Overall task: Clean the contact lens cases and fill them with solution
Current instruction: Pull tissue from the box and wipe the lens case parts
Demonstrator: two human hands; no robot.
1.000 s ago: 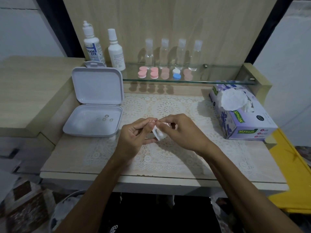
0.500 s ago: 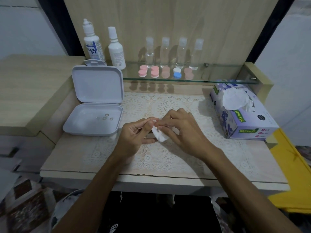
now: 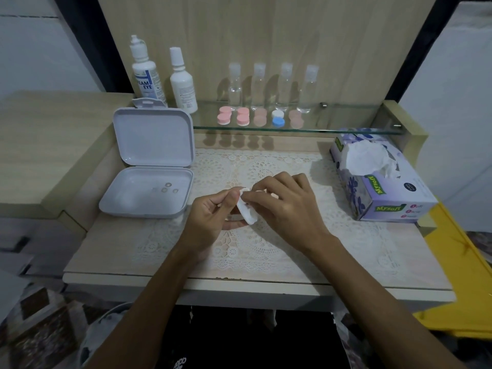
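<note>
Your left hand [image 3: 213, 217] grips a white case [image 3: 246, 213] above the counter [image 3: 111, 249], steadying it; your right hand [image 3: 282, 201] pinches its top edge, likely wiping it clean.

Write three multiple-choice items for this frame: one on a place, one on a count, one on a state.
1. Where is the tissue box?
A. on the glass shelf
B. at the table's right side
C. inside the white box

2. How many clear small bottles stand on the glass shelf?
A. two
B. four
C. six

3. How is the white box?
A. lid up
B. lid shut
C. upside down

Answers:
1 B, it sits right of both hands on the lace mat.
2 B, four stand in a row behind the lens cases.
3 A, the lid stands upright behind the tray.
</note>
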